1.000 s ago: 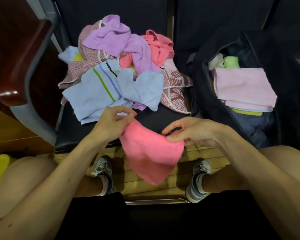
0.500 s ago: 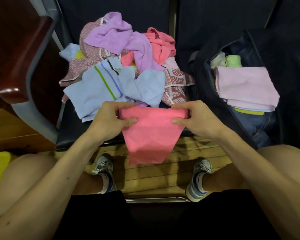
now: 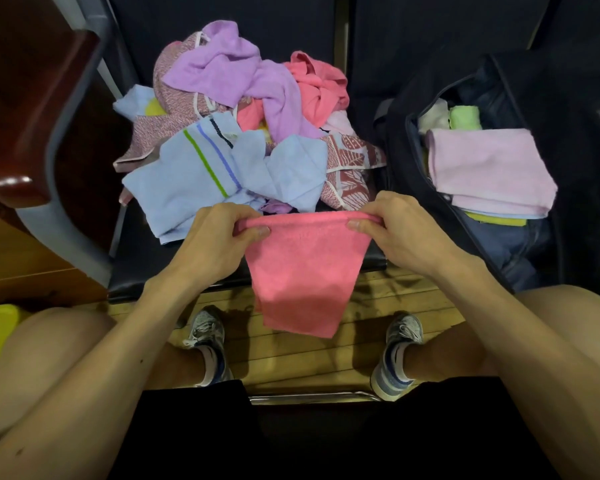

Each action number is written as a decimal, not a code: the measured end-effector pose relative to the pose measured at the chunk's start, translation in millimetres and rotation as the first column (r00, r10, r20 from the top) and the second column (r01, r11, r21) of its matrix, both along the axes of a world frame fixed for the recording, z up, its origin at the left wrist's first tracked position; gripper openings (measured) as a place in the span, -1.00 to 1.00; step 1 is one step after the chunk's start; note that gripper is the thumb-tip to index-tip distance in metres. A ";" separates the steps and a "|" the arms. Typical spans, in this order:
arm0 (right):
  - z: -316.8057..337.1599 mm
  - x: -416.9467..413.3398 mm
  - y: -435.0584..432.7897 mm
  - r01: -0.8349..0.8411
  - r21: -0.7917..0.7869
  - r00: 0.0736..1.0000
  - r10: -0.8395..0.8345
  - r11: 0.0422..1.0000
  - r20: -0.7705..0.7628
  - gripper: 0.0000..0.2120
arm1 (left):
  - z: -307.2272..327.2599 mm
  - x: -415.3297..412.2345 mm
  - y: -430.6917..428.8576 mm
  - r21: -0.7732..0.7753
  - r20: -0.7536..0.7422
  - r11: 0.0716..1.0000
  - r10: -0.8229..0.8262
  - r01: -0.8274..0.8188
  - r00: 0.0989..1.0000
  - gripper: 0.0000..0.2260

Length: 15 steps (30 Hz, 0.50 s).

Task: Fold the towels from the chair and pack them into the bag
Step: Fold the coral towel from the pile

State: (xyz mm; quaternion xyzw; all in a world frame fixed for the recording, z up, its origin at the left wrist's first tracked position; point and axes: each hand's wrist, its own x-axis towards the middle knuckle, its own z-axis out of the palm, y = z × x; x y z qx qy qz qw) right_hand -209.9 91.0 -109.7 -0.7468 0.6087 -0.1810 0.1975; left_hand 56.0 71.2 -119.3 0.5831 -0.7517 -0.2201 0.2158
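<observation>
While it hangs over the wooden floor (image 3: pixel 291 362) in the head view, the pink towel (image 3: pixel 305 271) is held up by its top edge, just in front of the black chair seat (image 3: pixel 142 268). The left hand (image 3: pixel 219 240) pinches the left corner, its fingers (image 3: pixel 229 216) curled over the folded edge and the thumb pressed against the near side. The right hand (image 3: pixel 409 237) grips the right corner the same way, fingers (image 3: pixel 388 207) bent round the cloth. The edge runs taut between them and the towel narrows downward, its lower end between the person's two shoes.

Behind the hands, on the seat, lies the heap of unfolded towels: a light blue towel (image 3: pixel 184 188) with green and blue stripes nearest, a purple towel (image 3: pixel 229 74) on top, a coral towel (image 3: pixel 319 84) at the right rear, and a red-and-white patterned cloth (image 3: pixel 350 168) at the right edge.

The dark bag (image 3: pixel 395 150) stands open on the neighbouring seat, to the right of the heap. Inside it a folded pale pink towel (image 3: pixel 489 164) lies on top of a stack, with a green towel (image 3: pixel 465 117) and a white towel (image 3: pixel 433 119) tucked behind it.

A wooden armrest (image 3: pixel 39 116) stands at the left.
</observation>
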 end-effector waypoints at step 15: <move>18.3 -2.3 -0.5 -0.102 0.378 0.489 -0.284 0.920 0.825 -0.59 | 17.9 -6.7 5.6 0.151 -0.728 0.989 0.115 -0.005 0.676 -0.81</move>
